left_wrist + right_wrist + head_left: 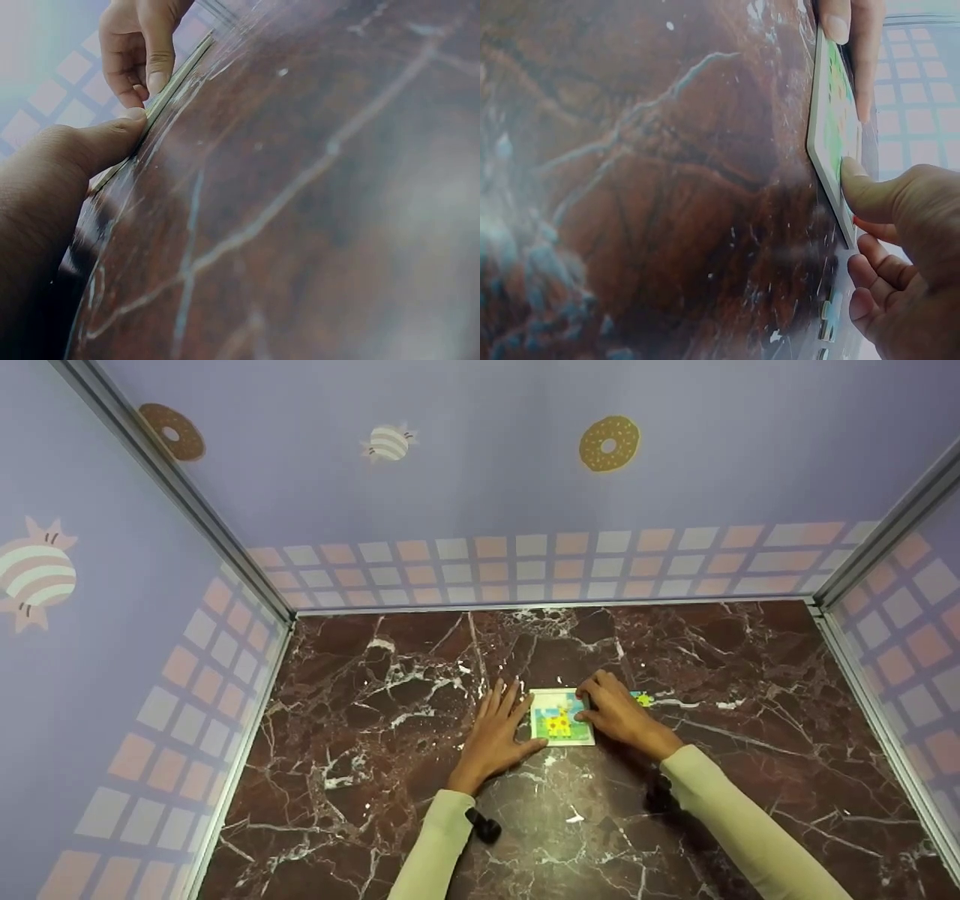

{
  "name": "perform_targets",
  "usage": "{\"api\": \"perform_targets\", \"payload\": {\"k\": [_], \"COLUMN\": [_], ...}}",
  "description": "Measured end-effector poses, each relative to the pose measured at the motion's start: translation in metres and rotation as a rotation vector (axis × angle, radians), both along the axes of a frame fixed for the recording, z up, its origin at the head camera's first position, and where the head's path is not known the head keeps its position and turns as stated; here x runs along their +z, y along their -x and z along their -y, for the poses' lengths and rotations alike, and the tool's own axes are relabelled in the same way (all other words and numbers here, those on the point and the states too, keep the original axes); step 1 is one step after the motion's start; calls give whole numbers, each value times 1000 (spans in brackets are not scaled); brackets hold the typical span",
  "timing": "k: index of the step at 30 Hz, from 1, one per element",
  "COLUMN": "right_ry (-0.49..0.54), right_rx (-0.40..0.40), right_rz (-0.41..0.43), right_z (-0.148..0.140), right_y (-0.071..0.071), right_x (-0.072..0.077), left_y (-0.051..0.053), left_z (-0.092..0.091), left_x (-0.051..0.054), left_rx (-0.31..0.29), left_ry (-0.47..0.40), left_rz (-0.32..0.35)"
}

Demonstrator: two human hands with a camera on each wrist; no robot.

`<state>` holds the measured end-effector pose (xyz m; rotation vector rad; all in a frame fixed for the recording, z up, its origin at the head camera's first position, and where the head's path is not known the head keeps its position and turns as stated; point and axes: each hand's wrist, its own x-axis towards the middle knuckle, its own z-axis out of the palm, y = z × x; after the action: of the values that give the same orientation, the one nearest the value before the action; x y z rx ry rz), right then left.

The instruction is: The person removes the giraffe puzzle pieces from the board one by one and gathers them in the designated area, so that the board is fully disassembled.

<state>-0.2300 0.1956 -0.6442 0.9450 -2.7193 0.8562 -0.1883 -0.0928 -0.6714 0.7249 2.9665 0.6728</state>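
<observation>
A small square puzzle board (561, 737) with a giraffe picture and a pale rim lies flat on the marble surface. My left hand (495, 736) is spread at its left side, thumb and fingertips touching the rim, fingers fairly straight. At the right side my right hand (619, 714) has bent fingers over the upper right part of the board, covering it. In the right wrist view, the right thumb (870, 196) presses on the board's (817, 127) face while the other fingers curl beside its edge. Whether a piece is under those fingertips is hidden.
A blue and green puzzle piece (643, 700) lies just right of my right hand, partly hidden by it. Loose pieces (828, 319) show beyond the board in the right wrist view. Patterned lilac panels (480, 495) stand behind and on both sides of the marble table (390, 825).
</observation>
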Motion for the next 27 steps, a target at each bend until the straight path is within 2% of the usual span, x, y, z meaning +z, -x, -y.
{"api": "perform_targets", "payload": {"k": [1,13,21,27], "right_ry": [-19,-18,77,166], "right_rx": [-20,-63,-76,-69], "right_rz": [10,95,69,87], "right_z": [3,5,8,7], "right_y": [-5,-10,-10,-10], "right_x": [9,13,12,12], "left_y": [0,1,0,0], "left_z": [0,-1,-1,-1], "left_x": [0,-3,0,0], "left_rx": [0,2,-12,-5], "left_ry": [0,15,-11,11], "left_rz": [0,-16,-3,1]}}
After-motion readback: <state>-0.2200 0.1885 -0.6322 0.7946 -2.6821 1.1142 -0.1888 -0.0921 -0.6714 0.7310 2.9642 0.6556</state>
